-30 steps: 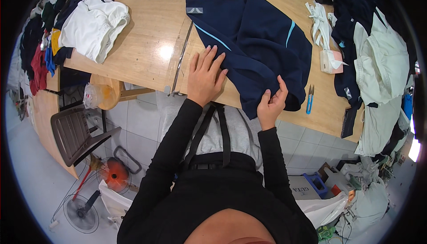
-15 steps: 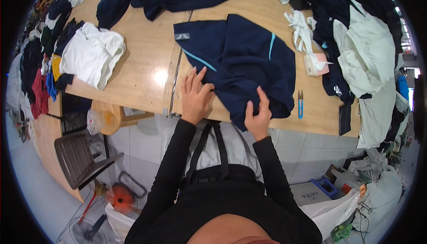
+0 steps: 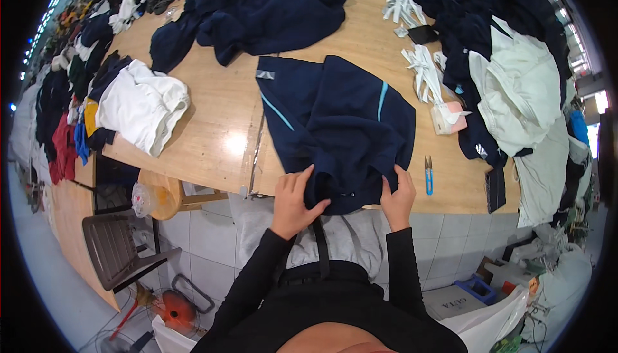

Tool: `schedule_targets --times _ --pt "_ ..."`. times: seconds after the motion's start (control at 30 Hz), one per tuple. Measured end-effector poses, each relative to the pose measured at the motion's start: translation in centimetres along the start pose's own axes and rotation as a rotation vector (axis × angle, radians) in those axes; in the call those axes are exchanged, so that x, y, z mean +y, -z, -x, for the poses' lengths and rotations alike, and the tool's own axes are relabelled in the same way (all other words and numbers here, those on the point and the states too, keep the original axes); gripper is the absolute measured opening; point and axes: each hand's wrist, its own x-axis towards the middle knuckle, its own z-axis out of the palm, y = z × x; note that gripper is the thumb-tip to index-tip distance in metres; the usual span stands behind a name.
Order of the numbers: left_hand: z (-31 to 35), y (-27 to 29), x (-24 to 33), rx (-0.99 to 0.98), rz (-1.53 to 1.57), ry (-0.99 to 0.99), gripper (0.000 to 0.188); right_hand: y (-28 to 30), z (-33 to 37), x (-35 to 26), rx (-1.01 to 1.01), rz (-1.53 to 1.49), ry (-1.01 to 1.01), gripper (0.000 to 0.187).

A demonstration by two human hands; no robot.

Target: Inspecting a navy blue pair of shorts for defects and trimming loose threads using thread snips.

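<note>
A navy garment [image 3: 347, 114], which looks like a pair of shorts, lies on the table in front of me. It has light-blue piping on both sides and a small silvery patch at its far left corner. Its near opening hangs a little past the table's front edge. My left hand [image 3: 295, 201] grips the left side of that opening, thumb on the inside and fingers on the outer cloth. On the opposite side, my right hand [image 3: 398, 197] pinches the rim between thumb and fingers. Blue-handled thread snips [image 3: 429, 176] lie to the right of the garment.
White folded garments [image 3: 143, 107] lie on the left, a navy cloth pile [image 3: 270, 11] at the back. To the right are white strips [image 3: 421, 69], a pink box [image 3: 448, 118] and pale garments [image 3: 521, 95]. A brown chair [image 3: 116, 250] and wooden stool [image 3: 161, 192] stand lower left.
Both hands have moved to the garment's near opening and taken hold of its two sides. The garment's near part is spread wider and drawn towards me. The view has tilted up slightly.
</note>
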Motion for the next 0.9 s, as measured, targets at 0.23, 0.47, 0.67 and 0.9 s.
schedule_targets --times 0.23,0.47,0.67,0.9 --pt "-0.4 5.2 -2.3 0.043 0.620 0.237 0.045 5.9 -2.4 -5.5 -0.217 -0.818 -0.217 0.076" --pt "-3.6 16.4 3.3 0.357 1.563 -0.328 0.106 15.2 -7.1 -12.4 0.062 -1.186 0.136 0.064" --pt "-16.0 16.7 5.8 0.346 1.004 -0.267 0.060 11.7 -14.5 -16.5 0.102 -0.730 0.348 0.054" --pt "-2.3 10.4 -6.0 0.222 0.558 0.180 0.054 8.6 -4.7 -4.7 -0.097 -0.555 -0.147 0.047"
